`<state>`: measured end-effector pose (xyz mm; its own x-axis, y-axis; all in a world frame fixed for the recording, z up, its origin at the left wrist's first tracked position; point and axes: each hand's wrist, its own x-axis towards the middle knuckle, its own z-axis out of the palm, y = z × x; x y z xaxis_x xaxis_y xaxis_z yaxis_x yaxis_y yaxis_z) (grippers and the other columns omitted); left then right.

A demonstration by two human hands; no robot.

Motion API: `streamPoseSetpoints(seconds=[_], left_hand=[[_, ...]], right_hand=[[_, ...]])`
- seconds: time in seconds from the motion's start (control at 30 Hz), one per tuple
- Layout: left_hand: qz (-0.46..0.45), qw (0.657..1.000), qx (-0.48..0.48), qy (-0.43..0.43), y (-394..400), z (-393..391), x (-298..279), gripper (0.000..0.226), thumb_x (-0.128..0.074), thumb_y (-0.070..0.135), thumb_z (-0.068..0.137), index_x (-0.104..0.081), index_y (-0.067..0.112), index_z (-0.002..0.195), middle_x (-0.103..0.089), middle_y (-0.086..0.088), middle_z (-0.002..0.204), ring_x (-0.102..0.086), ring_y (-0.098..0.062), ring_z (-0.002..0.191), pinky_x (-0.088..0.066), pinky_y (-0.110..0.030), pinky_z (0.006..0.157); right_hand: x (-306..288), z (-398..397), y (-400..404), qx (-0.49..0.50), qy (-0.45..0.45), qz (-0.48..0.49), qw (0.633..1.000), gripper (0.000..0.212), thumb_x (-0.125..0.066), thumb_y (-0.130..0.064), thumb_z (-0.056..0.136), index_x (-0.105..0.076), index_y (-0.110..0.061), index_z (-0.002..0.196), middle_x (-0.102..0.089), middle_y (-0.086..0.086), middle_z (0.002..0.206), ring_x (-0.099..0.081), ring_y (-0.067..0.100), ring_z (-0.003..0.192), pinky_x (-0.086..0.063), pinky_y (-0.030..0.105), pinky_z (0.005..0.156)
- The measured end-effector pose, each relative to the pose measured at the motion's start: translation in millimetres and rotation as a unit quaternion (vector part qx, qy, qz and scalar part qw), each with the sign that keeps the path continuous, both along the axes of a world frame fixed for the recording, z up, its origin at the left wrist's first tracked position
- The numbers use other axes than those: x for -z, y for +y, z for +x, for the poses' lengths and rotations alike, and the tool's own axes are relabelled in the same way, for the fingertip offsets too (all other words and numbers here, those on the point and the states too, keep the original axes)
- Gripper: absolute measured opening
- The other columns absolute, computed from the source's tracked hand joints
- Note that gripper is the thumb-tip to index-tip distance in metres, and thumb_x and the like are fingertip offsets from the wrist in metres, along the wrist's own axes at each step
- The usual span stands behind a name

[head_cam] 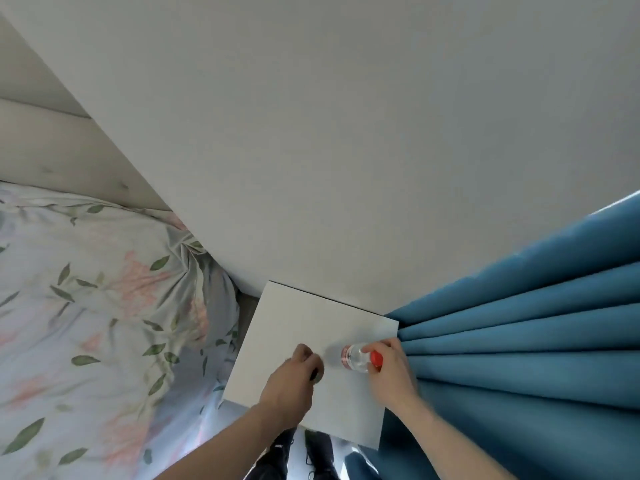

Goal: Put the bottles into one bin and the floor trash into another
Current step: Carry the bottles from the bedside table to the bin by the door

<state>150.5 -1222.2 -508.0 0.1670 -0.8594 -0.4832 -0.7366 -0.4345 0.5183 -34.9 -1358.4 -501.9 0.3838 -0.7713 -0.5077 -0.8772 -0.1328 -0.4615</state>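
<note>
Right hand (388, 368) grips bottle (356, 358); left hand (294, 379) curled beside it.

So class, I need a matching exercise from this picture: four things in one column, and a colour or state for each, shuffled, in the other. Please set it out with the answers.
Column one:
1. bottle cap
2. curtain
3. bedding
4. bottle

Column two:
A. floral print with green leaves
B. red
C. clear, held by the right hand over the white bedside table
D. blue, hanging in folds

Pairs: 1-B, 2-D, 3-A, 4-C
</note>
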Motion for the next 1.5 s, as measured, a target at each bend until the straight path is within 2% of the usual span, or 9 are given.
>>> streamPoseSetpoints(seconds=[0.07,0.17,0.37,0.5,0.6,0.9,1.0,1.23,1.5], left_hand=[[-0.009,0.999,-0.039,0.0,25,-2,-33,0.029,-0.047,0.005,0.084,-0.053,0.028,0.101,-0.041,0.013,0.113,-0.049,-0.017,0.066,-0.04,-0.031,0.056],[-0.035,0.995,-0.093,-0.003,73,-5,-71,0.03,-0.051,0.008,0.086,-0.053,0.033,0.103,-0.042,0.018,0.112,-0.055,-0.014,0.068,-0.049,-0.034,0.059],[-0.084,0.963,-0.254,-0.034,180,-22,-131,0.024,-0.06,0.026,0.094,-0.054,0.04,0.112,-0.041,0.026,0.114,-0.058,-0.005,0.077,-0.053,-0.028,0.067],[-0.105,0.922,-0.369,-0.044,253,-48,-162,0.024,-0.065,0.029,0.092,-0.055,0.044,0.108,-0.045,0.028,0.112,-0.059,-0.001,0.078,-0.054,-0.026,0.067],[-0.128,0.872,-0.469,-0.056,308,-66,-185,0.022,-0.068,0.032,0.092,-0.057,0.047,0.105,-0.048,0.029,0.111,-0.06,-0.001,0.081,-0.053,-0.023,0.068],[-0.152,0.716,-0.673,-0.107,505,-127,-233,0.024,-0.07,0.029,0.091,-0.058,0.046,0.102,-0.05,0.026,0.111,-0.059,0.0,0.089,-0.045,-0.015,0.066],[-0.154,0.675,-0.711,-0.122,581,-152,-247,0.024,-0.07,0.027,0.09,-0.058,0.045,0.102,-0.05,0.025,0.111,-0.057,-0.001,0.091,-0.047,-0.017,0.069],[-0.14,0.575,-0.789,-0.166,743,-210,-262,0.023,-0.069,0.029,0.089,-0.058,0.045,0.102,-0.051,0.026,0.114,-0.059,-0.002,0.09,-0.053,-0.026,0.074],[-0.138,0.42,-0.875,-0.198,863,-265,-260,0.03,-0.071,0.026,0.087,-0.059,0.047,0.104,-0.054,0.029,0.113,-0.06,0.0,0.092,-0.054,-0.029,0.079]], right_hand=[[-26,-8,18,-0.019,-0.001,0.004,1.0,0.023,-0.063,-0.016,0.095,-0.066,-0.029,0.114,-0.046,-0.014,0.12,-0.06,0.012,0.097,-0.053,0.026,0.087],[-55,-18,48,-0.063,-0.025,0.008,0.998,0.018,-0.06,-0.022,0.097,-0.064,-0.032,0.112,-0.046,-0.019,0.118,-0.059,0.008,0.094,-0.05,0.02,0.08],[-97,-6,93,-0.219,-0.072,0.03,0.973,0.021,-0.065,-0.028,0.095,-0.061,-0.042,0.109,-0.047,-0.028,0.115,-0.06,0.002,0.095,-0.042,0.006,0.077],[-124,20,134,-0.306,-0.112,0.029,0.945,0.025,-0.069,-0.028,0.087,-0.063,-0.043,0.106,-0.052,-0.026,0.113,-0.061,0.002,0.097,-0.047,0.013,0.083],[-147,50,174,-0.384,-0.142,0.043,0.911,0.028,-0.069,-0.025,0.083,-0.066,-0.041,0.106,-0.055,-0.023,0.111,-0.061,0.002,0.096,-0.05,0.019,0.084],[-201,123,375,-0.612,-0.182,0.035,0.769,0.026,-0.073,-0.03,0.087,-0.063,-0.045,0.106,-0.054,-0.028,0.108,-0.057,-0.004,0.097,-0.047,0.015,0.082],[-211,131,463,-0.653,-0.206,0.045,0.727,0.028,-0.075,-0.027,0.086,-0.065,-0.043,0.106,-0.055,-0.026,0.106,-0.058,-0.001,0.095,-0.046,0.012,0.079],[-230,126,659,-0.736,-0.227,0.077,0.633,0.026,-0.077,-0.03,0.086,-0.066,-0.042,0.107,-0.056,-0.026,0.107,-0.061,0.004,0.092,-0.052,0.018,0.08],[-258,126,833,-0.843,-0.223,0.071,0.485,0.028,-0.076,-0.035,0.085,-0.065,-0.044,0.11,-0.057,-0.028,0.106,-0.058,0.001,0.095,-0.052,0.019,0.081]])
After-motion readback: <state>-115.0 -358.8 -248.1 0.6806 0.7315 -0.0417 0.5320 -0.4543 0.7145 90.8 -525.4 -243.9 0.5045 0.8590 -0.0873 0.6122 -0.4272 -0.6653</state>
